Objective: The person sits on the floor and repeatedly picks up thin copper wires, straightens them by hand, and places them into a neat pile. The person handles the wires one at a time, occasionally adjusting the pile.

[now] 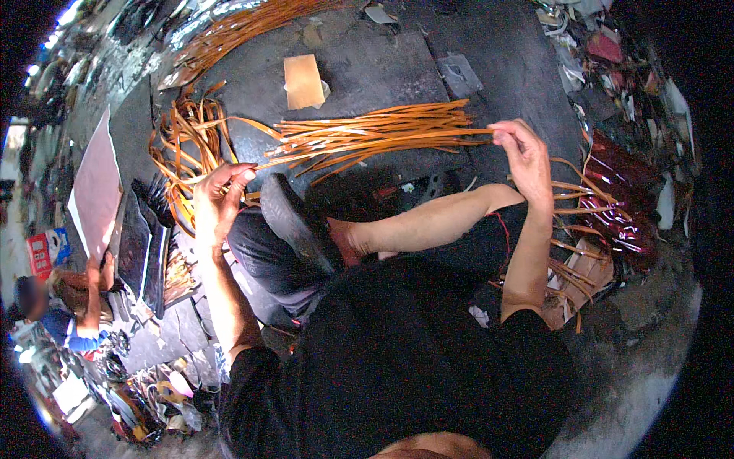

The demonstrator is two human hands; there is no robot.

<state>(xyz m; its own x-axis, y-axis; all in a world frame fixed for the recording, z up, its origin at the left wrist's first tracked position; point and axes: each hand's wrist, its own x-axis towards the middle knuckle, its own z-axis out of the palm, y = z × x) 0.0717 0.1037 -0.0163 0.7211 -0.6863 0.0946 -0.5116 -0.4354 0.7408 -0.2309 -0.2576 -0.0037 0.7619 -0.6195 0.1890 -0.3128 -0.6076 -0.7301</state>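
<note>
A thin tan-brown strip [480, 131], which looks like leather, is stretched between my hands. My left hand [217, 200] pinches its left end between thumb and fingers, beside a heap of looped tan straps [182, 138]. At the other end, my right hand [525, 159] closes thumb and fingertips on the strip. Just behind and beneath it lies a loose bundle of similar cut strips [375, 121] on the dark work surface. One longer strap runs from the looped heap to the bundle.
A tan rectangular block or pad [304, 82] lies beyond the bundle. More long strips [245, 29] spread at the far left. Shiny dark-red sheeting [621, 191] and cardboard [573, 294] with strips are at right. Another person [73, 317] sits at left near a pale sheet [97, 183].
</note>
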